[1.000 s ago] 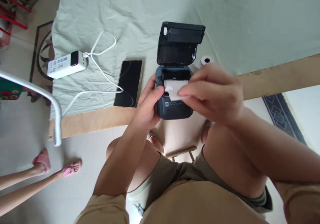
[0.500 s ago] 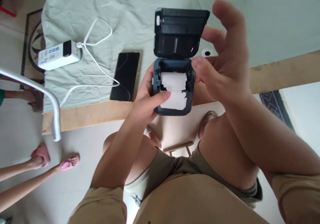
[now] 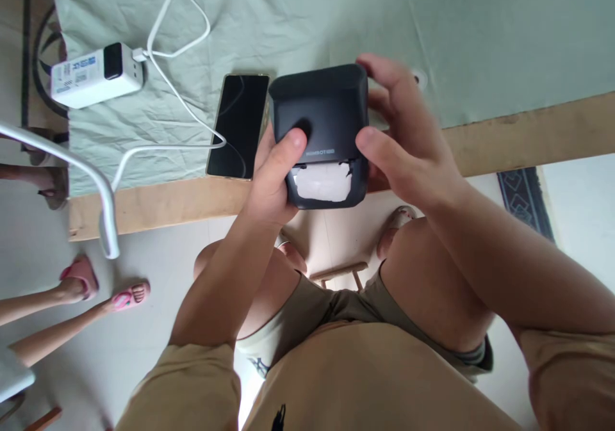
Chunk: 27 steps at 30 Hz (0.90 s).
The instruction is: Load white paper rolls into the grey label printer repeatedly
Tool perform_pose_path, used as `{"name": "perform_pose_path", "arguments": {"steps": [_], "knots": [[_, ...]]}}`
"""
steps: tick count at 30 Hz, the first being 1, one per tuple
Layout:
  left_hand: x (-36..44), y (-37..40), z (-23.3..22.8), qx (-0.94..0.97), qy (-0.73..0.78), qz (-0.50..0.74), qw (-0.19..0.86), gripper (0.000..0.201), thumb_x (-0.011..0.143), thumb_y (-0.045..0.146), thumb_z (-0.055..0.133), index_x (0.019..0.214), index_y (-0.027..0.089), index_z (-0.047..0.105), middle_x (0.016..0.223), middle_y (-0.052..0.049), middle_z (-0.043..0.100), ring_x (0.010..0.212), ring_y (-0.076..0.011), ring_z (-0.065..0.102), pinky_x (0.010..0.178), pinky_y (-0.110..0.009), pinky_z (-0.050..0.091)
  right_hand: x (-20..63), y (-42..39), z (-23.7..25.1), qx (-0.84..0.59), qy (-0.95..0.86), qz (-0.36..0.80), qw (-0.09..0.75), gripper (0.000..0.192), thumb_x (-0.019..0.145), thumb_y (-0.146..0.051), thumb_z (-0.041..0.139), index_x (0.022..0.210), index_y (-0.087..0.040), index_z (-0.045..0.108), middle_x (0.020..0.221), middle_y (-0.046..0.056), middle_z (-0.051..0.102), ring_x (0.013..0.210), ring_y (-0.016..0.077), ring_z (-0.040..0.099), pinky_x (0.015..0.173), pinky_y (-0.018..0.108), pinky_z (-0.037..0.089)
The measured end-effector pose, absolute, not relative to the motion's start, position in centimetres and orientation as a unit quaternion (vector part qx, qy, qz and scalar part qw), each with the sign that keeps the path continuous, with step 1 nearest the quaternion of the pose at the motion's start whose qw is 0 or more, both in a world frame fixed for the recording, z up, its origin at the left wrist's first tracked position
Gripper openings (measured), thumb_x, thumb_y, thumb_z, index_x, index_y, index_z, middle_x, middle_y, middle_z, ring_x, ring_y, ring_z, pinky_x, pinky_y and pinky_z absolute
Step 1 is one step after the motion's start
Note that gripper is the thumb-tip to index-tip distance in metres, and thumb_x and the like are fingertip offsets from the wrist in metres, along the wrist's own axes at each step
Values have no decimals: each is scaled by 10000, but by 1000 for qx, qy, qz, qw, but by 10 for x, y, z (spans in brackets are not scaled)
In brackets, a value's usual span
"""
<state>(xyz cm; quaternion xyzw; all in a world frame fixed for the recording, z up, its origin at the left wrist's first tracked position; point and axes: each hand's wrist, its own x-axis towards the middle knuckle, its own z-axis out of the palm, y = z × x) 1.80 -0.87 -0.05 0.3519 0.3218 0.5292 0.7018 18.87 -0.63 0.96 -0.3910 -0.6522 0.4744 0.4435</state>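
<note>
Our left hand (image 3: 273,178) and right hand (image 3: 417,149) clamp the printer (image 3: 331,114), probably light and stiff, best held by its sides.

I have the widest passage over the green cloth (image 3: 504,40) beyond the black device (image 3: 319,111) and off to the right, with the white roll (image 3: 421,79), partly hidden behind the right hand (image 3: 408,136), as an obstacle there. On the left I am hemmed in: the phone (image 3: 237,127) lies just beside the left hand (image 3: 276,178), the white cable (image 3: 158,69) loops from the power bank (image 3: 96,75) onto it, and a thick white tube (image 3: 72,162) juts across.
</note>
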Motion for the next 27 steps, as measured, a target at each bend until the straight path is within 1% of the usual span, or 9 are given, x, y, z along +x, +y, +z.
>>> {"name": "perform_pose_path", "arguments": {"steps": [3,6,8,10,12,16,19,22,27], "knots": [[17,-10,0,362,335,530,690,265,829,383,658,1008,189,629,908,-43,721,1180,-266,650,874,-318,570,185,-6,10,-395,-588,561,429,740,777,-505,679,1388,-315,307,1494,51,397,1133,167,602,532,136,511],[14,-11,-1,383,336,530,678,232,842,344,662,1012,188,641,842,-29,726,1109,-254,688,666,-254,567,184,-5,6,-400,-574,582,415,745,783,-493,684,1402,-340,299,1371,46,525,995,141,650,528,150,508],[13,-11,-2,392,327,529,678,238,836,324,677,1028,189,635,870,-31,735,1102,-248,693,600,-224,543,184,-5,3,-399,-568,586,419,734,798,-484,673,1412,-350,295,1336,46,556,869,109,658,508,159,496],[12,-10,-3,391,319,528,683,267,828,307,690,1065,199,629,898,-32,740,1119,-249,687,641,-232,562,184,-5,0,-403,-567,583,419,746,800,-489,669,1425,-365,282,1336,44,562,769,81,645,490,164,486],[12,-10,-3,381,323,528,687,298,819,310,699,1093,213,629,929,-29,742,1152,-254,672,757,-269,588,183,-7,1,-418,-568,578,411,764,804,-490,665,1440,-374,258,1350,43,558,697,57,627,475,165,475],[14,-8,1,351,326,509,715,322,840,446,644,1053,205,662,1085,-42,724,1298,-266,571,988,-339,545,182,-11,6,-471,-553,567,388,685,879,-453,567,1458,-370,209,1371,32,550,702,52,644,494,171,479],[18,-6,6,325,342,487,735,448,906,564,473,1042,188,676,1130,-66,709,1373,-263,492,1029,-349,517,181,-11,7,-489,-557,542,395,606,925,-457,469,1459,-364,196,1354,28,568,829,89,681,519,170,490],[20,-5,7,314,374,492,721,561,946,600,331,1063,177,680,1116,-76,711,1384,-266,476,1041,-364,507,180,-10,4,-470,-576,527,413,673,883,-516,513,1455,-360,195,1403,42,527,911,121,684,510,176,501],[18,-5,5,305,386,510,705,558,964,566,319,1092,163,683,1071,-60,725,1369,-278,492,1055,-396,502,180,-9,1,-451,-591,540,394,819,812,-447,610,1478,-361,141,1551,58,323,686,69,632,425,217,488]]}}
